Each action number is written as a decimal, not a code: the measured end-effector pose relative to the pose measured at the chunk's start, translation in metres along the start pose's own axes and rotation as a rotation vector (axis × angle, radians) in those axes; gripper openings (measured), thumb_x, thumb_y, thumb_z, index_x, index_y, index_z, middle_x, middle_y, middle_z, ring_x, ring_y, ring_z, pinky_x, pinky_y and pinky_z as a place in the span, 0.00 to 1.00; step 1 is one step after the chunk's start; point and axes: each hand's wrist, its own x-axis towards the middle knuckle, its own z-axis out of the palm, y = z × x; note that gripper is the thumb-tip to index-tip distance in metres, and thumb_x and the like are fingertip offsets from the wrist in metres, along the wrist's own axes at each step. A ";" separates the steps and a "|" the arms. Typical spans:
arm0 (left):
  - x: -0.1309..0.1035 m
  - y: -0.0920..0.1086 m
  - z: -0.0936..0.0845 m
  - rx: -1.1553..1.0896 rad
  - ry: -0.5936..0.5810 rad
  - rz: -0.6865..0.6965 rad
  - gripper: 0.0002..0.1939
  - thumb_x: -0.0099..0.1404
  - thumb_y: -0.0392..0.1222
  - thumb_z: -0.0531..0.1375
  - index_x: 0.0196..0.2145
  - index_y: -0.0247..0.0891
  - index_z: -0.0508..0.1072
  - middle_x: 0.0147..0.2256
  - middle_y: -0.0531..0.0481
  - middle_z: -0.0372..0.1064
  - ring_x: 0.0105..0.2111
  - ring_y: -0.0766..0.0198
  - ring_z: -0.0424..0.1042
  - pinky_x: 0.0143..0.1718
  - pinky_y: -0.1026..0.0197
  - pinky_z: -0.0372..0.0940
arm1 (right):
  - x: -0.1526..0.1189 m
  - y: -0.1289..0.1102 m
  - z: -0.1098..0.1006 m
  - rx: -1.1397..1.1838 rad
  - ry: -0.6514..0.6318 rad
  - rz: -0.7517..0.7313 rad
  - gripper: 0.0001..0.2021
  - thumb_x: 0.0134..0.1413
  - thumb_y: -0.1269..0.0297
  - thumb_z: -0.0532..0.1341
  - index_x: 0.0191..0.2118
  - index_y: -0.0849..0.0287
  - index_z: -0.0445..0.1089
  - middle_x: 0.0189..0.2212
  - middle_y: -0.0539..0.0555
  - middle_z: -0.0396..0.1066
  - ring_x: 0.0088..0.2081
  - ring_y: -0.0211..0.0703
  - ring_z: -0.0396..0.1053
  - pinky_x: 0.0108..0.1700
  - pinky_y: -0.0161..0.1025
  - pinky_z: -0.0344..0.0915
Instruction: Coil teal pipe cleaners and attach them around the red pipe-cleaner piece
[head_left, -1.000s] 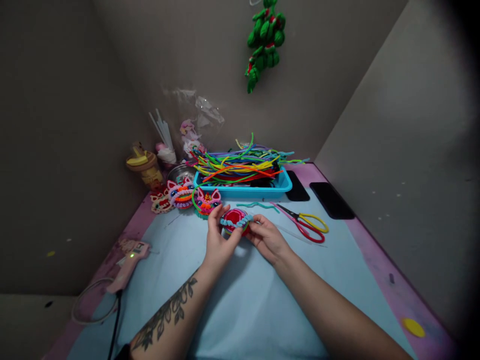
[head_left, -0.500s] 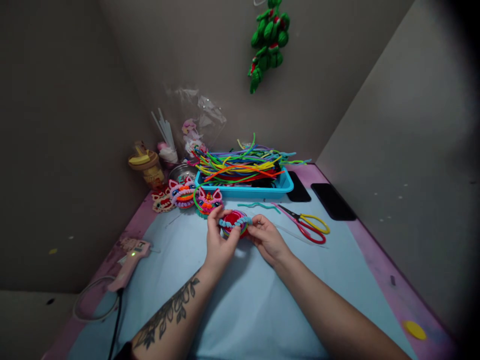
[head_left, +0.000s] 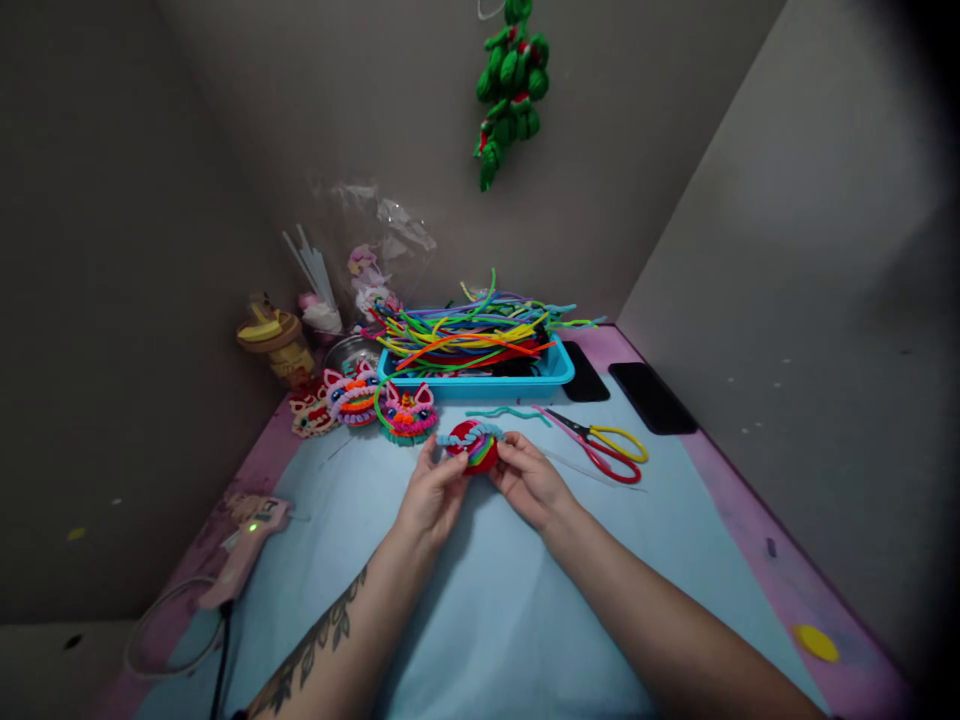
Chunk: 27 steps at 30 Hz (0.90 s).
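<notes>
Grey walls boxed in the blue worktop [head_left: 480, 620]. From the head camera, I saw my left hand [head_left: 430, 495] and right hand [head_left: 529, 478] both pinched onto the red coiled disc [head_left: 474, 447] near the worktop's middle. It looked light, soft and bendable; best held by its rim.

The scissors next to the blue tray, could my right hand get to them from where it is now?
Probably yes. The scissors lie flat on the mat just right of your right hand, with nothing between them. That hand is pinching the red coiled piece with your left hand, so it would have to let go first.
</notes>
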 end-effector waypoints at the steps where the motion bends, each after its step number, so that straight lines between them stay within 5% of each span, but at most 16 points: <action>1: 0.000 0.001 0.001 -0.023 -0.008 -0.003 0.32 0.47 0.28 0.66 0.48 0.40 0.60 0.40 0.47 0.71 0.42 0.61 0.73 0.51 0.56 0.64 | -0.001 0.000 0.001 -0.005 0.004 -0.007 0.16 0.34 0.71 0.72 0.28 0.56 0.65 0.25 0.46 0.73 0.29 0.36 0.71 0.31 0.33 0.66; 7: 0.001 0.003 0.000 -0.009 0.004 0.022 0.25 0.51 0.31 0.66 0.45 0.38 0.64 0.39 0.47 0.73 0.41 0.61 0.74 0.50 0.58 0.65 | -0.006 0.001 0.006 -0.157 0.006 -0.005 0.16 0.34 0.66 0.72 0.28 0.57 0.64 0.21 0.45 0.69 0.23 0.34 0.66 0.28 0.33 0.62; 10: 0.000 0.004 -0.001 0.037 -0.033 0.054 0.29 0.51 0.33 0.67 0.49 0.40 0.63 0.38 0.49 0.74 0.38 0.62 0.75 0.47 0.57 0.66 | -0.005 0.005 0.004 -0.370 -0.003 -0.048 0.15 0.37 0.64 0.70 0.28 0.57 0.63 0.20 0.45 0.66 0.23 0.34 0.64 0.27 0.33 0.60; 12: -0.001 0.005 -0.001 0.073 0.002 0.106 0.37 0.50 0.34 0.68 0.55 0.42 0.59 0.36 0.51 0.75 0.35 0.63 0.75 0.44 0.58 0.67 | -0.006 0.005 0.004 -0.580 0.052 -0.211 0.14 0.37 0.66 0.68 0.31 0.57 0.64 0.25 0.47 0.67 0.27 0.38 0.65 0.29 0.35 0.61; 16: -0.007 0.005 0.003 0.216 0.025 0.216 0.49 0.49 0.38 0.69 0.62 0.43 0.47 0.33 0.51 0.76 0.32 0.63 0.75 0.41 0.58 0.68 | -0.017 -0.004 0.008 -1.074 0.107 -0.868 0.15 0.45 0.69 0.63 0.42 0.55 0.66 0.42 0.55 0.66 0.47 0.48 0.64 0.47 0.48 0.62; 21: -0.016 0.002 0.008 0.405 -0.024 0.338 0.51 0.51 0.40 0.68 0.65 0.43 0.42 0.31 0.52 0.76 0.32 0.64 0.75 0.39 0.61 0.67 | -0.037 -0.019 0.017 -1.358 -0.020 -1.378 0.16 0.52 0.64 0.62 0.48 0.52 0.64 0.42 0.56 0.65 0.47 0.50 0.62 0.51 0.51 0.61; 24: -0.019 0.001 0.010 0.482 -0.012 0.387 0.48 0.53 0.39 0.67 0.64 0.44 0.44 0.30 0.53 0.75 0.30 0.64 0.75 0.38 0.62 0.66 | -0.041 -0.019 0.016 -1.375 0.036 -1.563 0.18 0.49 0.60 0.65 0.48 0.50 0.65 0.42 0.56 0.65 0.48 0.52 0.62 0.50 0.51 0.60; 27: -0.019 0.000 0.010 0.504 -0.016 0.399 0.47 0.54 0.39 0.65 0.64 0.44 0.44 0.30 0.53 0.75 0.31 0.64 0.75 0.39 0.61 0.66 | -0.039 -0.019 0.015 -1.536 0.113 -1.485 0.09 0.51 0.64 0.64 0.40 0.50 0.70 0.38 0.54 0.68 0.46 0.50 0.62 0.49 0.50 0.59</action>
